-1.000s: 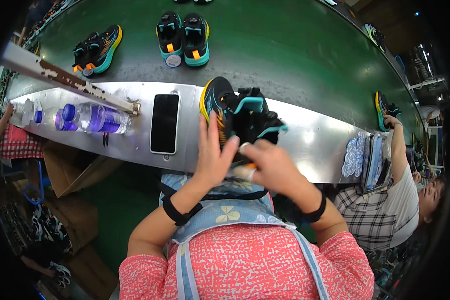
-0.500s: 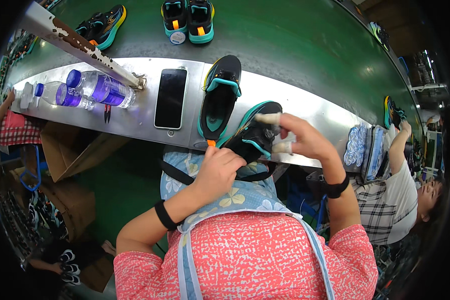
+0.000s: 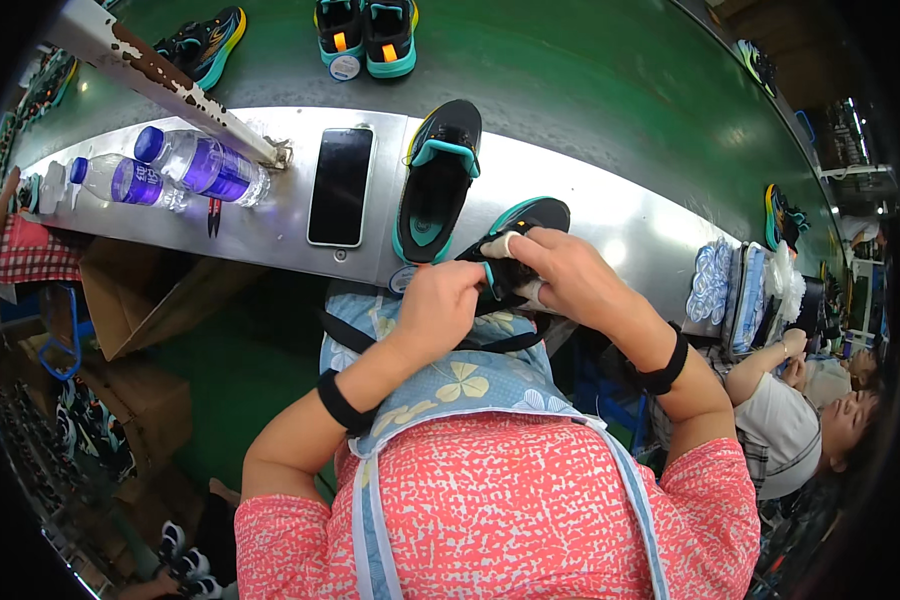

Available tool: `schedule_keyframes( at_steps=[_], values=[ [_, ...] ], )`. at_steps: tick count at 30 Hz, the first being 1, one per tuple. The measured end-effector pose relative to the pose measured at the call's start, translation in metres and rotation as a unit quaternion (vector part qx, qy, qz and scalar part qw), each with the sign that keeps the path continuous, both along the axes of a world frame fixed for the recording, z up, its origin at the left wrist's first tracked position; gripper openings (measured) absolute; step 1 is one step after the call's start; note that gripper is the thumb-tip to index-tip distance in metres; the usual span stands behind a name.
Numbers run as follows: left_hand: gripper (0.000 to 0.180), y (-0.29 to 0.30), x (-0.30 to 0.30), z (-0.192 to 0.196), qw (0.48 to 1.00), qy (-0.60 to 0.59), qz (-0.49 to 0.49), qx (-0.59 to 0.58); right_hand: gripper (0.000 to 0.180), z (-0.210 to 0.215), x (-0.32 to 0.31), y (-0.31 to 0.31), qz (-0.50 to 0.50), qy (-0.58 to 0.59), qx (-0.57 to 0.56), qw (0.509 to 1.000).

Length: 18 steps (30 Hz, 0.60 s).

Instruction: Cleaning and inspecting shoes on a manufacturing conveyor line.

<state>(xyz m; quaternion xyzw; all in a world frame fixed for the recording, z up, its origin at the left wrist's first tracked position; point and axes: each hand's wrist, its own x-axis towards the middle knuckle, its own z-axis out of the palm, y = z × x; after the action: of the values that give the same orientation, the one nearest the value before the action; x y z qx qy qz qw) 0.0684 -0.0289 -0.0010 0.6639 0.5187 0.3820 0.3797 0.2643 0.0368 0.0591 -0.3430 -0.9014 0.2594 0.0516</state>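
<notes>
The left hand point(image 3: 440, 305) is wrapped around the near end of a black and teal shoe point(image 3: 520, 235). Its grip is closed tight on the shoe. The right hand point(image 3: 570, 280) rests on top of the same shoe. Its grip is pinching a small white cloth point(image 3: 498, 246) against the shoe. The shoe is up off the desk point(image 3: 620, 215), just over the shiny metal edge and close to the person's tummy.

Another black and teal shoe point(image 3: 435, 185) lies flat on the desk just to the left of the held one. Its opening faces up. A black phone point(image 3: 340, 185) lies next to that shoe, face up. Farther left are two clear bottles point(image 3: 170, 170) with purple labels, lying on their sides, touching each other.

Behind the desk is a wide green belt point(image 3: 590, 90). A pair of teal shoes point(image 3: 367, 35) sits on it at the top.

On the right, another person point(image 3: 800, 410) sits near a stack of blue and white things point(image 3: 715, 285) on the desk.
</notes>
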Motion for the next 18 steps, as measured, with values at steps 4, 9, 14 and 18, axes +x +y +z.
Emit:
schedule_keyframes(
  at_steps=[4,9,14,18],
  values=[
    [0.024,0.018,-0.017,0.040,0.896,-0.117,-0.127,-0.409,0.052,0.015,-0.004,0.006,-0.014,0.022,-0.086,0.996],
    [0.026,-0.003,0.001,0.037,0.921,-0.089,-0.060,-0.375,0.033,0.000,-0.005,-0.014,-0.097,0.128,-0.072,0.984],
    [0.025,-0.003,-0.002,0.027,0.932,-0.081,-0.075,-0.346,0.033,0.011,-0.003,-0.002,-0.103,0.077,-0.093,0.987],
    [0.026,-0.006,-0.001,0.025,0.935,-0.089,-0.067,-0.336,0.035,-0.005,-0.007,-0.013,-0.086,0.119,0.018,0.989]
  ],
)
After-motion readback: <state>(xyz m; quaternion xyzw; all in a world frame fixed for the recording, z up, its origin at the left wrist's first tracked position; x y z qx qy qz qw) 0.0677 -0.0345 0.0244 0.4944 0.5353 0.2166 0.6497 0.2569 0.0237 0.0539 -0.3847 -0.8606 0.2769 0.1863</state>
